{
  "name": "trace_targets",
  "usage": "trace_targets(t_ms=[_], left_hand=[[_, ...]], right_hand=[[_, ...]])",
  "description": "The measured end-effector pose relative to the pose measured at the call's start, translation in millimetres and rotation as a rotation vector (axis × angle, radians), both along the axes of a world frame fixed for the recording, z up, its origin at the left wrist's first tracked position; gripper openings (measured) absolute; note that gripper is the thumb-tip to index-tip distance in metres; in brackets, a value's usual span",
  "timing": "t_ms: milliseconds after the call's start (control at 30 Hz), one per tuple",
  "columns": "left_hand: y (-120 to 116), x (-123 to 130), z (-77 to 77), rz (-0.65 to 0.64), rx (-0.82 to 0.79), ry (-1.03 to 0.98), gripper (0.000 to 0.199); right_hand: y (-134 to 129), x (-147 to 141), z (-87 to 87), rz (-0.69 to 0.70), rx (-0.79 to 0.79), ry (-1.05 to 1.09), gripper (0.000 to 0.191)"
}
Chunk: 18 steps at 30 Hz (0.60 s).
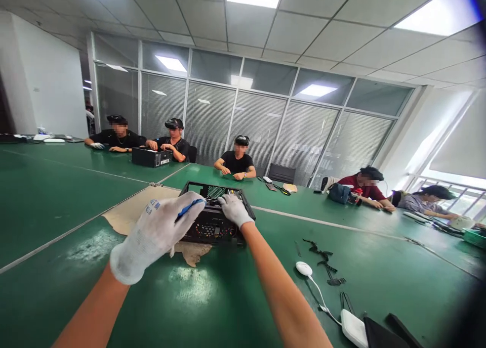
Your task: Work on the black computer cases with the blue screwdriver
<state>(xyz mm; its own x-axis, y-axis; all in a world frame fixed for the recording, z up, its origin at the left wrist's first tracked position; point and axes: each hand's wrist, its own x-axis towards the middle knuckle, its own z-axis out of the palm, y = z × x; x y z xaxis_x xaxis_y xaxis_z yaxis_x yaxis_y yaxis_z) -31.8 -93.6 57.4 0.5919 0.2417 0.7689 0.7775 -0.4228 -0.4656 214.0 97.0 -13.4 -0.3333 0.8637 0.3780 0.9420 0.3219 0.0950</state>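
Two white knit-gloved hands are being rested on a black, boxy open computer case (214, 214) on the green desk (235, 297): the left hand (159, 231) is curled around a blue tool (189, 208), the right hand (234, 209) is laid loosely, nothing gripped.

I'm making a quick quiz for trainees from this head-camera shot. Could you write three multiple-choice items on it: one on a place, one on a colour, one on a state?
1. Where does the right hand rest?
A. on the black computer case
B. on the white mouse
C. on a chair

2. What colour is the tool in the left hand?
A. red
B. blue
C. yellow

3. How is the case's top?
A. taped shut
B. wrapped in cloth
C. open, insides showing

Answers: 1 A, the gloved right hand lies on the case's top edge. 2 B, a blue handle sticks out between the gloved fingers. 3 C, parts show inside the case from above.
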Motion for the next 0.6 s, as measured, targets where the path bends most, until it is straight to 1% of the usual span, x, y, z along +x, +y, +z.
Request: trace_targets(t_ms=[67,100,133,167,233,300,367,433,500,567,600], left_hand=[[-4.5,-0.4,3.2,0.044,-0.045,-0.041,0.045],[-5.8,-1.7,4.3,0.067,-0.092,-0.049,0.044],[-6.5,-3.3,5.1,0.093,-0.148,-0.057,0.044],[-6.7,-4.6,5.5,0.118,-0.209,-0.067,0.046],[-6.6,-5.0,5.0,0.149,-0.339,-0.093,0.052],[-6.4,-0.4,3.2,0.137,-0.453,-0.134,0.053],[-6.3,8.8,1.3,0.086,-0.556,-0.135,0.050],[-6.0,19.7,-0.4,0.051,-0.663,-0.098,0.046],[-5.1,29.0,-2.2,0.032,-0.761,-0.043,0.045],[-3.5,34.9,-4.8,0.030,-0.822,0.008,0.047],[-2.3,36.7,-6.4,0.035,-0.839,0.036,0.050]], right_hand=[[12.7,1.2,7.8,-0.043,-0.197,-0.138,0.047],[11.7,1.5,8.1,-0.049,-0.241,-0.187,0.048],[6.0,2.0,6.7,-0.044,-0.239,-0.219,0.048],[-3.8,3.0,3.9,-0.033,-0.212,-0.244,0.047],[-32.0,7.3,-3.8,-0.023,-0.160,-0.305,0.045],[-64.0,15.6,-11.5,-0.028,-0.127,-0.334,0.045],[-92.0,28.9,-16.8,-0.024,-0.158,-0.358,0.046],[-111.1,46.0,-18.5,0.014,-0.229,-0.392,0.048],[-118.7,63.1,-16.0,0.064,-0.311,-0.415,0.050],[-113.3,74.9,-9.6,0.159,-0.403,-0.395,0.051],[-106.1,77.6,-5.9,0.238,-0.469,-0.359,0.051]])
